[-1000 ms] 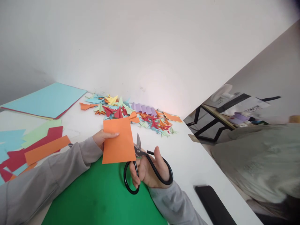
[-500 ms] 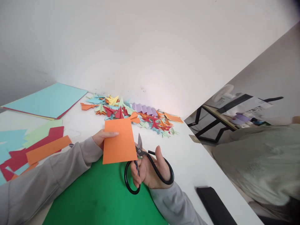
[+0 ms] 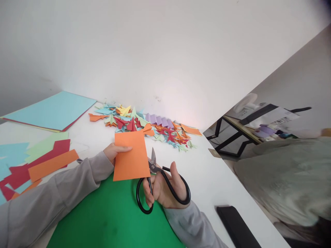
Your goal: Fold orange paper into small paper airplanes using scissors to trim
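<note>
White table (image 3: 201,172), orange paper (image 3: 130,158) still held, scissors (image 3: 153,167) still spread

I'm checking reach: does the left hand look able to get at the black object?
Probably not directly: the left hand holds orange paper, and the right hand and scissors lie between it and the black object.

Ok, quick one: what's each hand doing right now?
Left hand: closed on the orange paper, thumb on its face.
Right hand: holding the black-handled scissors, blades apart.
</note>
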